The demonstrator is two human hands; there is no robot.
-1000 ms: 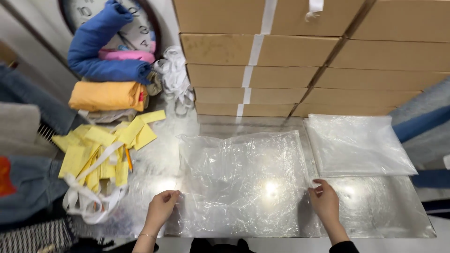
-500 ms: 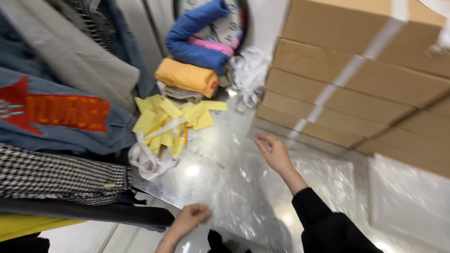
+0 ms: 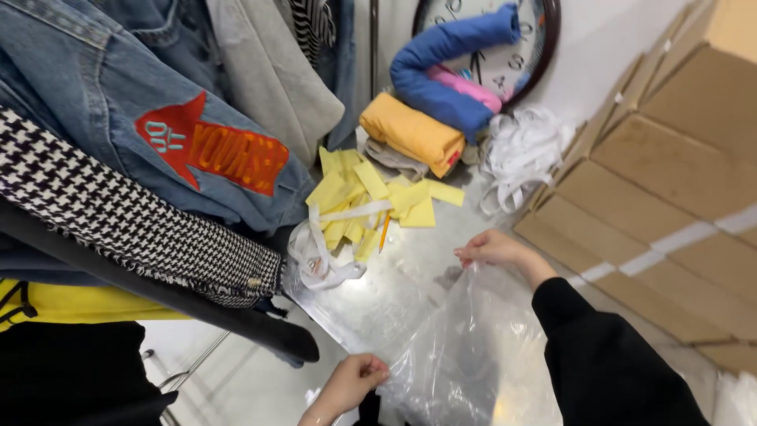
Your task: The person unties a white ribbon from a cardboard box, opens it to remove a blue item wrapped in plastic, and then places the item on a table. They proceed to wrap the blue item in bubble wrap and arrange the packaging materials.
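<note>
A clear plastic bag (image 3: pixel 465 347) lies partly lifted over a shiny metal table (image 3: pixel 394 284). My right hand (image 3: pixel 493 248), in a black sleeve, pinches the bag's far edge and holds it up. My left hand (image 3: pixel 355 383) grips the bag's near edge at the table's front. A pile of yellow paper slips (image 3: pixel 371 197) with a pencil (image 3: pixel 384 233) and white straps (image 3: pixel 315 252) lies just beyond the bag.
Hanging clothes crowd the left: a denim jacket with a red patch (image 3: pixel 158 118) and a houndstooth garment (image 3: pixel 134 229). Folded yellow cloth (image 3: pixel 410 134), blue cloth (image 3: pixel 449 71), a wall clock (image 3: pixel 520 55) and white ribbon (image 3: pixel 520 150) sit behind. Stacked cardboard boxes (image 3: pixel 662 197) stand right.
The view has swung left towards the hanging clothes. My hands went from pressing the flat bag's near corners to holding its edges, the right hand lifting the far edge.
</note>
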